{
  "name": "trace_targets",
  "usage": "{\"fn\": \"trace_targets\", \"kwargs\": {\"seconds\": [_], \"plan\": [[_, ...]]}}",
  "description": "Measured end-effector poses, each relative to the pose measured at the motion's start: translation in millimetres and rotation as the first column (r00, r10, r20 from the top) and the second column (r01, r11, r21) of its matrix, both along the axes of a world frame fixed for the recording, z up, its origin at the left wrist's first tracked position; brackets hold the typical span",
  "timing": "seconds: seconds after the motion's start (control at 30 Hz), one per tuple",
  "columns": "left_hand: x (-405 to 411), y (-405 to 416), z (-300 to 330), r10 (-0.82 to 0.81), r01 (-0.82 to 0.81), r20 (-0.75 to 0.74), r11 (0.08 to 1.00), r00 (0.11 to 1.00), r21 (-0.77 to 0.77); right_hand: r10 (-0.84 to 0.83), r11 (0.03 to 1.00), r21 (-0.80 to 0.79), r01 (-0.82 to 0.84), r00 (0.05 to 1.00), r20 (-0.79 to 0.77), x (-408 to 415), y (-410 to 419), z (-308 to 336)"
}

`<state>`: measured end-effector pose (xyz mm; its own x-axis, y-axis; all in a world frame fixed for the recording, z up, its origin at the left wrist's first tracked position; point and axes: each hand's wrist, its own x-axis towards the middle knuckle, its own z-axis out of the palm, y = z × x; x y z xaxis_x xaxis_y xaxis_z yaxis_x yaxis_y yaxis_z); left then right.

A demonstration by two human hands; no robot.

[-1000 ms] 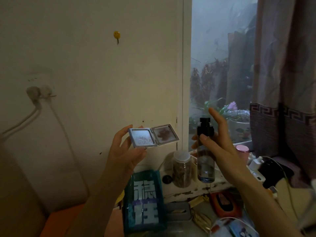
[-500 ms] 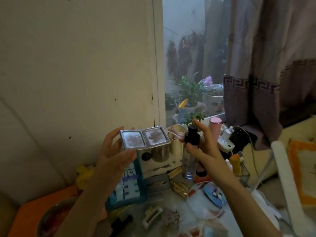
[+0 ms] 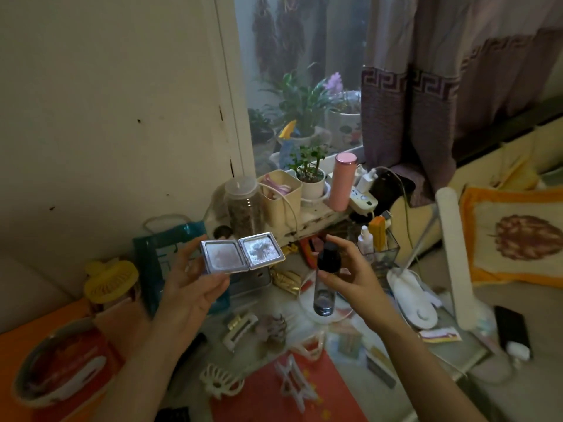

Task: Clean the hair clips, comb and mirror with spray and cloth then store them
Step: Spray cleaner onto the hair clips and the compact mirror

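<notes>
Now, stage: early; the mirror is being sprayed, wiping not begun as far as I can judge.
Mirror (image 3: 242, 253): a folding compact, open flat, both panes speckled or misted, held up above the cluttered tabletop (image 3: 347, 388).
Left hand (image 3: 192, 283): thumb and fingers pinch the compact's left half by its edges.
Right hand (image 3: 350, 274): fingers curled round the spray bottle (image 3: 325, 278), its dark cap just beside the compact's right pane; whether a finger presses the nozzle, I cannot tell.
Clips: a white claw clip (image 3: 220, 381), a rectangular clip (image 3: 240, 325) and others lie on the tabletop, not stored.
Comb, cloth: cannot pick out either.
Left: wipe mirror, clean clips and comb, store everything.
</notes>
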<state>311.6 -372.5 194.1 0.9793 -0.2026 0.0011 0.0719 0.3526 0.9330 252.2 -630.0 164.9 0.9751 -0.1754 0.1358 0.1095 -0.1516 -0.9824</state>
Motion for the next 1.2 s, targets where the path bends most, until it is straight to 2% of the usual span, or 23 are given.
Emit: {"fn": "trace_targets", "kwargs": {"seconds": [0.3,0.67,0.9,1.2], "plan": [[-21.9,-14.5,-53.0,-0.026,0.027,-0.207,1.000,0.978,-0.001,-0.094,0.996,-0.012,0.093,0.981,-0.168,-23.1,-20.7,-85.1],[-38.1,-26.1,-102.2,-0.062,0.081,-0.363,0.996,0.930,0.038,-0.155,0.987,-0.018,0.158,0.936,-0.316,-41.8,-27.0,-150.5],[-52.8,-28.0,-117.8,-0.069,0.127,-0.428,0.986,0.901,0.110,-0.186,0.983,-0.062,0.176,0.902,-0.389,-58.4,-27.3,-191.2],[-61.9,-34.0,-131.3,-0.111,0.166,-0.464,0.983,0.879,0.079,-0.216,0.976,-0.089,0.197,0.868,-0.447,-71.3,-24.2,-219.2]]}}
